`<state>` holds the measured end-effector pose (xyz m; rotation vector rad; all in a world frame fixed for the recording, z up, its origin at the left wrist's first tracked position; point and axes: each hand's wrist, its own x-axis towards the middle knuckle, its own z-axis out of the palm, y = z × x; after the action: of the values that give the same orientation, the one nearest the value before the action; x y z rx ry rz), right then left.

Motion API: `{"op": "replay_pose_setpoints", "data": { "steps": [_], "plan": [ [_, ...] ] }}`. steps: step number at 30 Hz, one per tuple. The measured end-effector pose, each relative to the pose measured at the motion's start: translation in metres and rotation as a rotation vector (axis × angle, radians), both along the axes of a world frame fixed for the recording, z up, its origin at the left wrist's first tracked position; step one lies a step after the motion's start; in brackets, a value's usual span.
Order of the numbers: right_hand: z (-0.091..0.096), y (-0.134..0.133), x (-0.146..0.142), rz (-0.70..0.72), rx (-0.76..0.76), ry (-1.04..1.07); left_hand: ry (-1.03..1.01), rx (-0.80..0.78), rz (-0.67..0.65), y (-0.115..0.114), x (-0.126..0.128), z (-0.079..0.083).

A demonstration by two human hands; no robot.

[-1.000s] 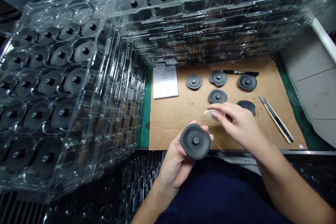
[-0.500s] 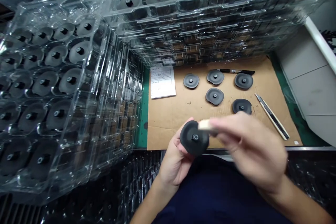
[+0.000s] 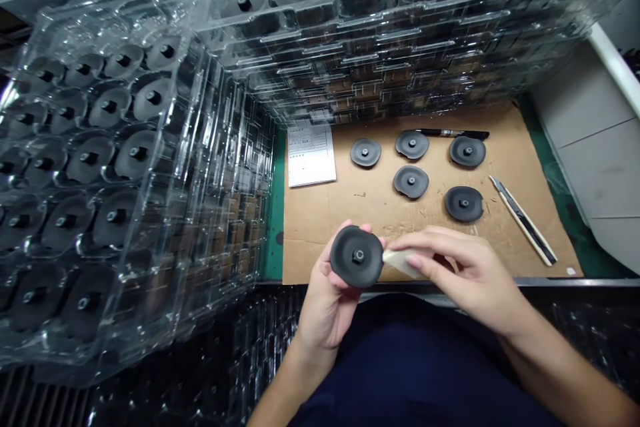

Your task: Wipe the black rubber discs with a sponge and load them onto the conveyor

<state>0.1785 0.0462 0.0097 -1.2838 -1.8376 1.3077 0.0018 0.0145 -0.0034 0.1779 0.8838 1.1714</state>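
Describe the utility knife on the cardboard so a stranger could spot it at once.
Start at the cardboard sheet on the bench. Look to its right edge, just beyond the black discs, where a utility knife lies at a slant. Its long pale body and bare metal blade tip set it apart from the round discs.

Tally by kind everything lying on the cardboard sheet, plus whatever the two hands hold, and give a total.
Black discs with centre nuts: 6 (5 on the cardboard sheet, 1 in the left hand)
Black marker: 1
Utility knife: 1
Printed paper sheet: 1
Pale pad in the right hand: 1
Total: 10
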Motion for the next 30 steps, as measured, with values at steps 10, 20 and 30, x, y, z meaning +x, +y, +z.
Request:
{"op": "replay_pose_setpoints", "data": {
  "steps": [10, 20, 30],
  "plan": [
    [-0.034, -0.009, 0.001, -0.261, -0.027, -0.076, 0.021, -0.038, -0.028, 0.003, 0.005, 0.002],
    [0.022, 0.002, -0.042, 0.198, 0.383, 0.030, 0.081, -0.034, 0.035, -0.002, 0.008, 0.001],
    [0.018, -0.002, -0.017, 0.185, 0.400, 0.004, 0.035, 0.020, 0.003, 0.004, 0.005, 0.007]
  ]
}}
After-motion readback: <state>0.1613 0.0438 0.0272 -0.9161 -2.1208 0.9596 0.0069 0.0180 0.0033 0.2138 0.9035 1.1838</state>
